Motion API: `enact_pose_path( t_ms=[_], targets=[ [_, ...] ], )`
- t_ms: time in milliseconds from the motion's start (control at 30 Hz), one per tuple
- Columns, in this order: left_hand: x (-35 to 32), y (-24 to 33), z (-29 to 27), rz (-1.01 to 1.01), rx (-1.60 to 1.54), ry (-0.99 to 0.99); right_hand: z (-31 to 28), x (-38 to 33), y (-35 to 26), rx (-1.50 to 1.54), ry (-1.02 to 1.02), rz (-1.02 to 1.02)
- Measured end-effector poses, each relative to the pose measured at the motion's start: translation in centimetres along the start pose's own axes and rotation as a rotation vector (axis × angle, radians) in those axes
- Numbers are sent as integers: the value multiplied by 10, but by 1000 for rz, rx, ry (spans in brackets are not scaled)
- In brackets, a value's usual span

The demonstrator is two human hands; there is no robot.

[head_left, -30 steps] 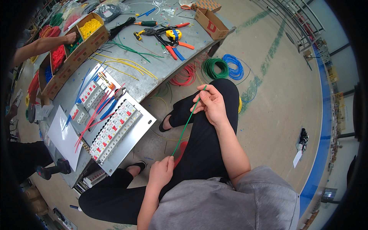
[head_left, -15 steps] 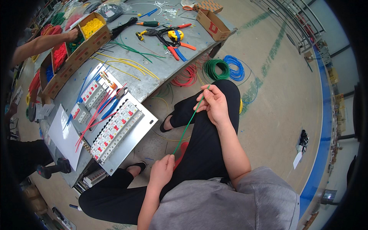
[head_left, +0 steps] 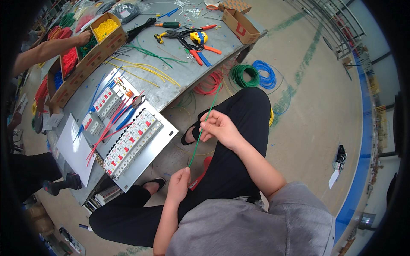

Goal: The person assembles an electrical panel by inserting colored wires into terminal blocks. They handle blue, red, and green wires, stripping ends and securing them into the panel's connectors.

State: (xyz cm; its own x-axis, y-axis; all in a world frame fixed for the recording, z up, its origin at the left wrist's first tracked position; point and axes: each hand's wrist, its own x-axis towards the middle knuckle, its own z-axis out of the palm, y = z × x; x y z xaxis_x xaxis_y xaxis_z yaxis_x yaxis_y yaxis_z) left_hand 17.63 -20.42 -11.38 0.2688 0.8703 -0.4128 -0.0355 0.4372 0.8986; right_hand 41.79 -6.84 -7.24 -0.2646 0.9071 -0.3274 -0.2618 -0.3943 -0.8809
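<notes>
A thin green wire (head_left: 196, 148) stretches above my lap between my two hands. My left hand (head_left: 178, 184) is closed on its lower end. Farther up, my right hand (head_left: 221, 129) pinches the wire between thumb and fingers, and the upper length sticks out past it. To the left, a metal mounting plate (head_left: 167, 135) leans over the table edge. It carries a row of white circuit breakers (head_left: 132, 143) with red levers. Several red wires (head_left: 97, 147) and blue-handled pliers (head_left: 124, 116) lie across it. Neither hand touches the plate.
On the grey table (head_left: 160, 96) lie yellow wires (head_left: 149, 71), orange-handled tools (head_left: 198, 56) and a yellow tape measure (head_left: 199, 38). A co-worker's hand (head_left: 83, 38) reaches into a divided cardboard box (head_left: 92, 55) of coloured caps. Green (head_left: 244, 76) and blue (head_left: 265, 74) wire coils rest on the floor.
My right hand has moved down the green wire, nearer my left hand, leaving the upper end free beyond it. The whole view has shifted slightly.
</notes>
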Motion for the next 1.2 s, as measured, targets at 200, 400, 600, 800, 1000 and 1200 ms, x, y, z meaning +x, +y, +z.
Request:
enact_pose_path(
  t_ms=[200, 400, 600, 800, 1000, 1200],
  targets=[
    [-1, 4, 2, 13, 173, 147, 23, -9, 35, 68, -231, 96],
    [0, 14, 8, 103, 251, 187, 36, -12, 28, 149, -191, 95],
    [0, 1, 2, 109, 76, 153, 44, -16, 34, 152, -161, -19],
    [0, 10, 7, 155, 144, 176, 42, -13, 41, 203, -191, -68],
    [-3, 13, 8, 173, 186, 212, 47, -14, 39, 145, -235, -20],
    [0, 20, 10, 184, 212, 226, 47, -12, 41, 112, -209, -104]
  ],
)
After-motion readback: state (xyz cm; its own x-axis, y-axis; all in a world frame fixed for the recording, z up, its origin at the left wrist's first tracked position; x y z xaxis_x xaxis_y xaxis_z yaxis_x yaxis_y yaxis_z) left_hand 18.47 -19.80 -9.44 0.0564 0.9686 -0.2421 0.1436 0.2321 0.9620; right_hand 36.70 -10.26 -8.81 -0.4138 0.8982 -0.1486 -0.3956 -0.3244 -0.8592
